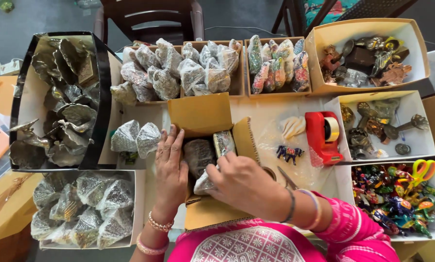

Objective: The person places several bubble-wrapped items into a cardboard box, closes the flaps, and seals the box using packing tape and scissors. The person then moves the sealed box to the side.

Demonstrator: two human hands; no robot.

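A small open cardboard box (201,115) sits in front of me with its flaps spread. Inside lie wrapped figurines (198,154) in clear plastic. My left hand (170,167) rests flat on the box's left edge, fingers spread. My right hand (240,180) reaches into the box and grips a plastic-wrapped figurine (205,182) near the front. Both wrists carry bangles, and pink sleeves show at the bottom.
Boxes of wrapped figurines (181,68) stand behind and at the left (84,208). A black-rimmed box holds metal pieces (62,106). A red tape dispenser (323,137), a small blue elephant (289,153), scissors (286,178) and trays of painted figurines (397,199) lie to the right.
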